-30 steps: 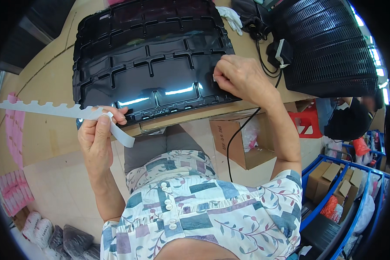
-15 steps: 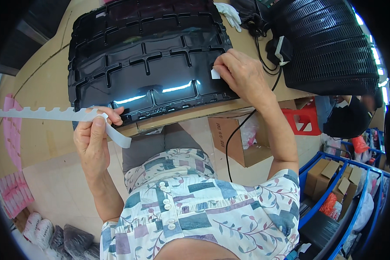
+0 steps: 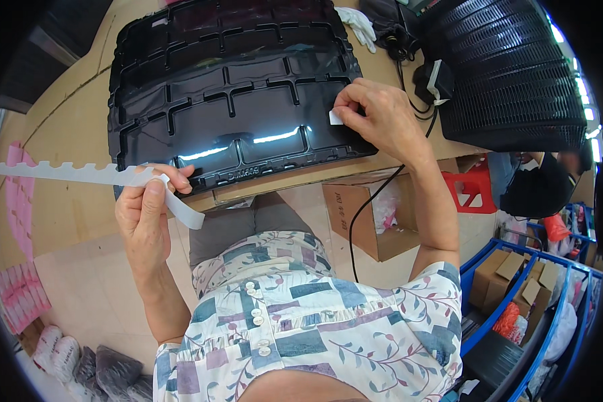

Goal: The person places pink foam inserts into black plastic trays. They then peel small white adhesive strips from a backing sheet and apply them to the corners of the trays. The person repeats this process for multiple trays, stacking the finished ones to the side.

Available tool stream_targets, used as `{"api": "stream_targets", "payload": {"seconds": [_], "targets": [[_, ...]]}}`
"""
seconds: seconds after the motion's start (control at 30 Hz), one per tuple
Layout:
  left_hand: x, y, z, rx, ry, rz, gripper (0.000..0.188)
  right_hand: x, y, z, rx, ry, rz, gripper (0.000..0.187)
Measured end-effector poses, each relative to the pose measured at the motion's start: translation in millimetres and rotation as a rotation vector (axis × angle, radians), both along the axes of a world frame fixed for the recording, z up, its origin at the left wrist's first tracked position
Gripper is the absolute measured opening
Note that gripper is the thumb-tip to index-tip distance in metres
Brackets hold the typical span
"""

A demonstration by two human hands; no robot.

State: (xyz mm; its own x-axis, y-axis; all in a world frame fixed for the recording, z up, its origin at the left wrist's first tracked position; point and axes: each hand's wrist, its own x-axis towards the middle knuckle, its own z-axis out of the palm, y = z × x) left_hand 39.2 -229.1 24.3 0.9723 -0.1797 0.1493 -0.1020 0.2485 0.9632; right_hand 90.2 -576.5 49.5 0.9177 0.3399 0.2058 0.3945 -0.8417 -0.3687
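Black, glossy plastic is seen in the tray (image 3: 208, 124), which is moulded with ribs in cross and T shapes and is streaked by bright reflections along its near part. White is shown by the strip (image 3: 67, 173), whose far edge is cut into a row of notches, and by the sticker (image 3: 336, 118), which is small, flat and straight-edged.

By the left hand (image 3: 143, 208), the strip is held: thumb and forefinger are pressed together on it, and the other fingers are bent. By the right hand (image 3: 385, 117), the sticker is pinched between thumb and forefinger, with the remaining fingers curled. Whether the tray is touched by the sticker or by the right fingers cannot be told.

The tray is placed between and ahead of the two sets of fingers; its near left corner is partly covered by the left fingertips, and its right part is overhung by the right fingertips. The strip is stretched leftward from the left thumb, and its short end is curled down to the right. Underneath, the tray is supported by the table (image 3: 67, 134). Beyond the right fingers a white glove (image 3: 359, 28) is laid; well to their right a black basket (image 3: 509, 80) is set.
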Motion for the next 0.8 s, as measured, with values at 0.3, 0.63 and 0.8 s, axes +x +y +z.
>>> {"api": "stream_targets", "payload": {"seconds": [0.3, 0.63, 0.8], "targets": [[3, 6, -5, 0.007, -0.053, -0.027, 0.021, -17, 28, 1, -0.405, -0.222, 0.211, 0.013], [1, 4, -4, -0.056, 0.006, 0.005, 0.018, -77, -47, 0, 1.026, 0.230, -0.269, 0.003], [-18, 28, 14, -0.284, 0.154, 0.070, 0.016, -158, -104, -53, 1.254, 0.168, -0.600, 0.006]]}}
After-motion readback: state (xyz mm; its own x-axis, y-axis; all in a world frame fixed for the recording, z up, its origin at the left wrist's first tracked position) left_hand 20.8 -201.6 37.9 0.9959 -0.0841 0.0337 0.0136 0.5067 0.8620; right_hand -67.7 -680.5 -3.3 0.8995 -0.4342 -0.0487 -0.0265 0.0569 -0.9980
